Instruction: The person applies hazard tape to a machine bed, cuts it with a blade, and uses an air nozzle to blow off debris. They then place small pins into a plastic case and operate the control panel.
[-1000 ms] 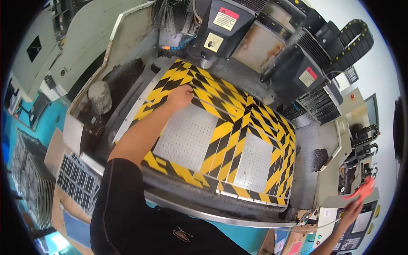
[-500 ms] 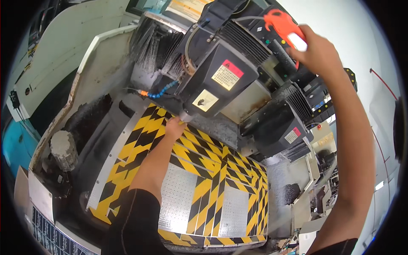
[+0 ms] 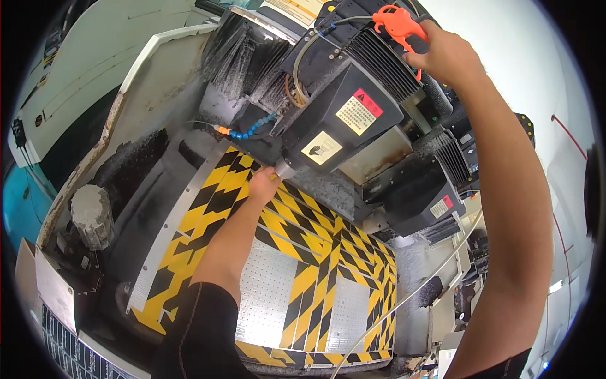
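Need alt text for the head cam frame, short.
A person leans into a machine tool: the right hand holds an orange air gun raised beside the black spindle head, while the left hand reaches its silver tip above the yellow-and-black striped table.

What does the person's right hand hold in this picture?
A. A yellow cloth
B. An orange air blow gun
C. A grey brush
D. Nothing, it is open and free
B: the right hand, raised above the black machine head, is closed around an orange air blow gun.
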`<state>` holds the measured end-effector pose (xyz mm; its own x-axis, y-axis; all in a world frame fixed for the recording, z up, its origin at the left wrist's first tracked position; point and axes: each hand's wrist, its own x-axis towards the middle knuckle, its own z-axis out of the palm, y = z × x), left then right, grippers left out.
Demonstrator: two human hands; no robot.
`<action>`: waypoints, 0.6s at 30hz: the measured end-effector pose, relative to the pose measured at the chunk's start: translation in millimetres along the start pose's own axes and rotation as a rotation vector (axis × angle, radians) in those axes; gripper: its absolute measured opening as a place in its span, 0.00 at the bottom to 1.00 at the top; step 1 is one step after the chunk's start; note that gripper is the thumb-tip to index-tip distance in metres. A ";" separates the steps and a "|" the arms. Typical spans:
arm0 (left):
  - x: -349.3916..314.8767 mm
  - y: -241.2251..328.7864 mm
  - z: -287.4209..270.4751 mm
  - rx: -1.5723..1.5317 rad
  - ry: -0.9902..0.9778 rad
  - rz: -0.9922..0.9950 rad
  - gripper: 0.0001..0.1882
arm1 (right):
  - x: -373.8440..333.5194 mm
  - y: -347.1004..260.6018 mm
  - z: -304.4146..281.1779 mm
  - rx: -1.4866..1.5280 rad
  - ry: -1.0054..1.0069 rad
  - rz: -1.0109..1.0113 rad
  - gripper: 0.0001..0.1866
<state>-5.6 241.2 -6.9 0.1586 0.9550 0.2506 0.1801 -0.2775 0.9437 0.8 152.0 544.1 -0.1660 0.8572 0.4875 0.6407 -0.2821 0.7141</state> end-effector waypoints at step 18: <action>-16.0 9.8 2.5 0.542 -0.236 0.076 0.10 | 11.0 1.2 -26.6 -0.127 -0.290 -0.152 0.26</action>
<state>-4.0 222.9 -2.2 0.3911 0.8984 0.1997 0.6195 -0.4174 0.6648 -20.2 149.6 563.7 -0.0208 0.9751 0.2207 0.5237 -0.1774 0.8332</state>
